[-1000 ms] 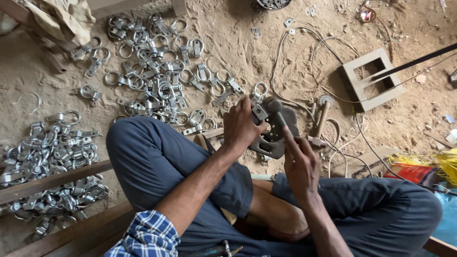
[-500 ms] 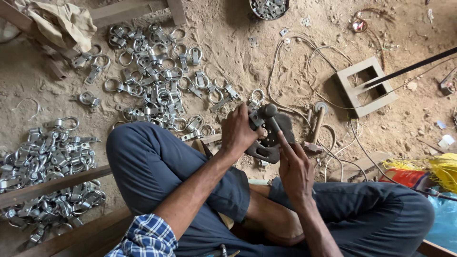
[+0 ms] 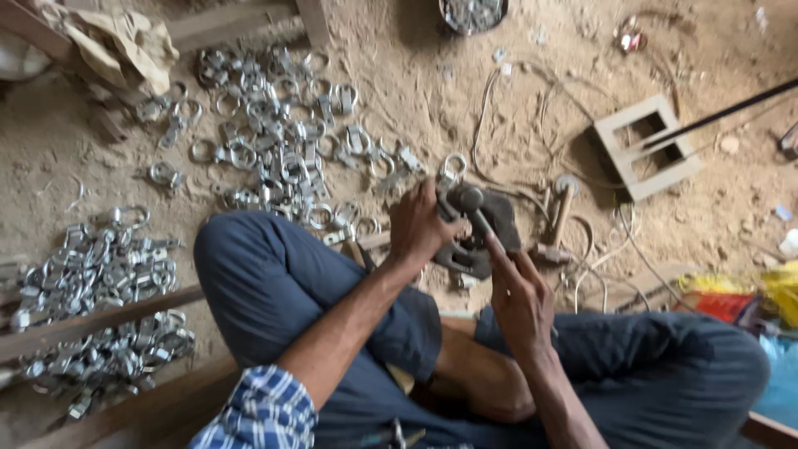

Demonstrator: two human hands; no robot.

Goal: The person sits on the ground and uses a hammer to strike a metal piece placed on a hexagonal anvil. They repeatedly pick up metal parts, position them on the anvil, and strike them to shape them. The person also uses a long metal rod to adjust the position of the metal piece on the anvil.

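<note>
I sit on a sandy floor with my knees bent, in dark blue trousers. My left hand (image 3: 421, 224) pinches a shiny metal ring clamp (image 3: 453, 168) and holds it against a dark metal block (image 3: 490, 237) on the ground. My right hand (image 3: 519, 299) grips the handle of a small hammer (image 3: 472, 202), whose head rests over the clamp on the block. Both hands are close together just past my knees.
Several finished silver clamps lie scattered ahead (image 3: 274, 141) and heaped on the left (image 3: 91, 274). A second hammer (image 3: 559, 218), loose wire (image 3: 499, 108), a square wooden frame (image 3: 648, 145) with a dark rod, a metal bowl (image 3: 472, 12) and yellow-red packaging (image 3: 740, 291) surround me.
The view has shifted slightly. The right hand has brought the hammer head down onto the clamp that the left hand keeps on the block.
</note>
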